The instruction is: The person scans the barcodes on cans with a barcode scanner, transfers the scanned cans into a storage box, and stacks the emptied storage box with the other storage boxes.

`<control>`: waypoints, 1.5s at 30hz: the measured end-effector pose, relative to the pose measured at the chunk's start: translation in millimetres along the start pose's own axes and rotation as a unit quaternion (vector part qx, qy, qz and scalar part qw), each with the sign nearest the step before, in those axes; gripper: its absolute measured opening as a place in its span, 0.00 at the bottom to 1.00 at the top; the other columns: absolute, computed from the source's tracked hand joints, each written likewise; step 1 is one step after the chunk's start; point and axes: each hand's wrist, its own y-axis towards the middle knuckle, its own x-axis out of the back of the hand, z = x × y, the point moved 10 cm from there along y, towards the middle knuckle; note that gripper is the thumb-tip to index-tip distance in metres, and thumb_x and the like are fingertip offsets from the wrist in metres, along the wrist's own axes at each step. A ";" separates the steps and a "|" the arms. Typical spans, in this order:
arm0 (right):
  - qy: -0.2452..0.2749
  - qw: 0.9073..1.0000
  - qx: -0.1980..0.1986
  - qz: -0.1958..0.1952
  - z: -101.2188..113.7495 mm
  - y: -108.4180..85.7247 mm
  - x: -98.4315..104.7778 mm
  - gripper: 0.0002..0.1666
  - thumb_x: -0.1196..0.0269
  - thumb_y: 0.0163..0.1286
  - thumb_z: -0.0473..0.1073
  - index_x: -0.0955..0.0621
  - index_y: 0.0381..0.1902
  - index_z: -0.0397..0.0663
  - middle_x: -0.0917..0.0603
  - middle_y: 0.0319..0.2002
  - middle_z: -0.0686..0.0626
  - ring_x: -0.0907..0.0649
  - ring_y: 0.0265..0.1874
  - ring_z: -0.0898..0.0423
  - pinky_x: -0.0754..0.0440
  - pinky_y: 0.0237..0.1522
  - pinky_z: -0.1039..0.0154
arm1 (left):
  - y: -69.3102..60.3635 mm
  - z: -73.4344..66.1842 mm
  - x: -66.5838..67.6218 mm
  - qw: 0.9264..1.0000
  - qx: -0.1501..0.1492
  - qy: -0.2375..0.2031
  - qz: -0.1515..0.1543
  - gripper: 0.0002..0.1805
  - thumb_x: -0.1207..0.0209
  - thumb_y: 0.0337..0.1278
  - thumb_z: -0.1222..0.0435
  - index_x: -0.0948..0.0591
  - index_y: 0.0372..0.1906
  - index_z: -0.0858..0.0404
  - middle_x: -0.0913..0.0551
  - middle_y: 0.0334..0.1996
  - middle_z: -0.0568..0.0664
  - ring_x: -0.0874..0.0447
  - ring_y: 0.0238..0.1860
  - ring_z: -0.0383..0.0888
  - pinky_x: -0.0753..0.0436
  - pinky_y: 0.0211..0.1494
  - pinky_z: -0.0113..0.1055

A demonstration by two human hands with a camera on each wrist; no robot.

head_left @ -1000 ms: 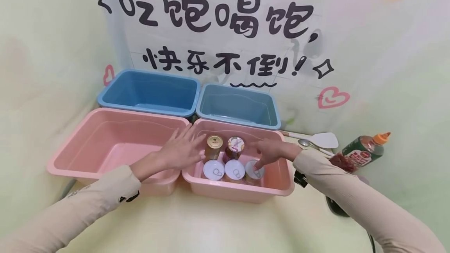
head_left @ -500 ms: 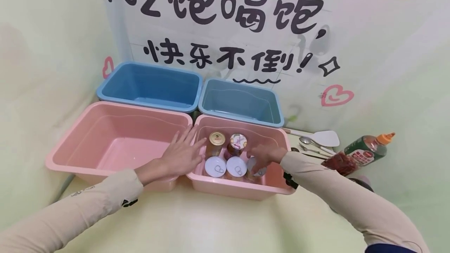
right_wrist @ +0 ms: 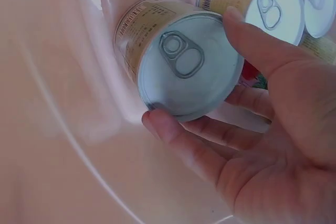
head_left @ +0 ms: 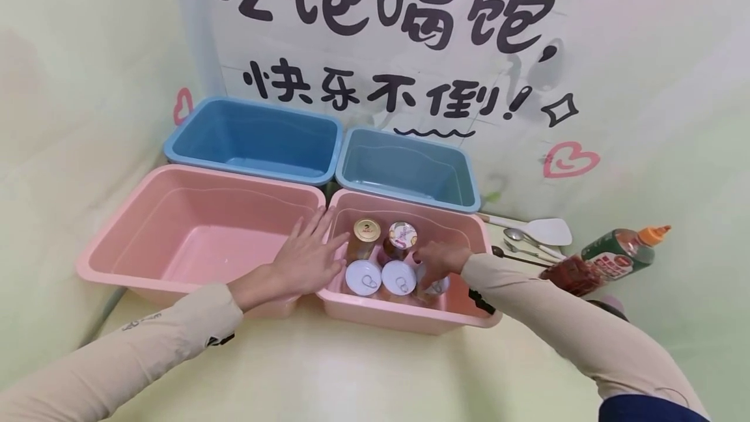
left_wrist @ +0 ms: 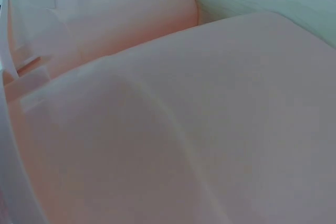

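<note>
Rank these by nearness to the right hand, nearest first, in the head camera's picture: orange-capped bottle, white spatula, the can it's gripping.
1. Can: gripped by the right hand, inside the right pink tub.
2. White spatula: just right of that tub.
3. Orange-capped bottle: farther right, beyond the spatula.

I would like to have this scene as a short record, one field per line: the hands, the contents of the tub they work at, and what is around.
Right hand: grips the right can by its top edge
Can lifted: cannot tell
Left hand: fingers spread, between left tub and right tub
Right tub, near row: left can, middle can, right can
Right tub, far row: gold-topped can, patterned-lid jar
Behind: two blue tubs
Right side: spatula, spoon, bottle
</note>
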 end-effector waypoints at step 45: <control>0.216 0.957 0.060 -0.183 -45.3 -126.5 89.8 0.37 0.23 0.46 0.39 0.19 0.58 0.44 0.19 0.46 0.41 0.19 0.40 0.47 0.17 0.33 0.61 | -2.3 -0.2 1.4 1.000 0.007 -0.009 -0.024 0.37 0.50 0.67 0.48 0.36 0.76 0.61 0.50 0.80 0.62 0.59 0.81 0.62 0.54 0.77 0.68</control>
